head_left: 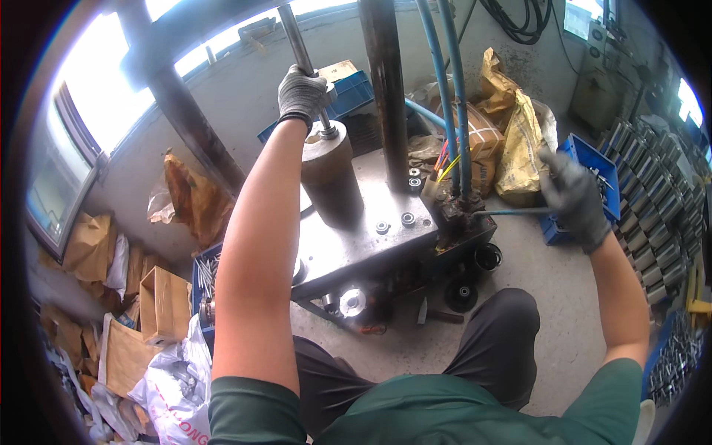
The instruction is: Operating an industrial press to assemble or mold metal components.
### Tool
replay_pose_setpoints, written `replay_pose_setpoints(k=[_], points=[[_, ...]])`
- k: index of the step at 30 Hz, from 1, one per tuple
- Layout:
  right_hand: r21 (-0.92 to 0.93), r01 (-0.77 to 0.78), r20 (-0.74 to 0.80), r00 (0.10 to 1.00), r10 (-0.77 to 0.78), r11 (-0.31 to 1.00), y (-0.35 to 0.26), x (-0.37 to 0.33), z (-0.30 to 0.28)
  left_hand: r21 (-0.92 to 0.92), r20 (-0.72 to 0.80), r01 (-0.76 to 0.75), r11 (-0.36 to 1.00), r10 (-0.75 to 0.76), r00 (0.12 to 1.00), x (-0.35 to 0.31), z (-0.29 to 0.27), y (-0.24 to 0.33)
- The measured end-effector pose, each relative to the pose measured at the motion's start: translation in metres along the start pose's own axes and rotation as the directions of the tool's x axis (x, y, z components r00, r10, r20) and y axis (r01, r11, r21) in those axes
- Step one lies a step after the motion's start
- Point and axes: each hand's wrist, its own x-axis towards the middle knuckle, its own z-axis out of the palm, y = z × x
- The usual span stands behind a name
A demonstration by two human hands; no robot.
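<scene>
My left hand (302,93), in a grey knit glove, is closed around a shiny metal rod (297,41) that comes down from above. Below that hand, the rod's lower end meets the top of a thick steel cylinder (330,174) standing on a metal bench plate (356,237). Off to the right, my right hand (575,196), in a dark glove, is at the outer end of a thin lever (512,212). Its fingers look stretched upward, clear of the lever, though slightly blurred. Small bearings (408,219) lie on the plate near its right edge.
A dark post (384,81) and blue pipes (454,111) rise behind the plate. Blue crates (593,159) with metal parts and stacked metal tubes (641,200) stand at right. Cardboard (165,304) and a white sack (174,386) lie at left. A hammer (445,317) is on the floor.
</scene>
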Motion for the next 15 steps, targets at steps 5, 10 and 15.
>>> replay_pose_setpoints(k=[5, 10, 15], points=[[0.012, -0.01, 0.655, 0.755, 0.0, 1.0, -0.027, -0.088, -0.027, 0.001, -0.004, -0.017, 1.0, 0.017, 1.0, 0.006, 0.008, -0.001], [-0.188, 0.011, 0.871, 0.463, 0.162, 0.982, -0.038, -0.118, -0.028, -0.033, 0.004, -0.019, 0.999, 0.019, 1.0, 0.001, 0.01, 0.006], [-0.082, -0.062, 0.781, 0.615, 0.102, 0.995, -0.033, -0.111, -0.029, -0.061, 0.029, 0.033, 0.998, -0.031, 0.999, 0.007, 0.01, -0.002]])
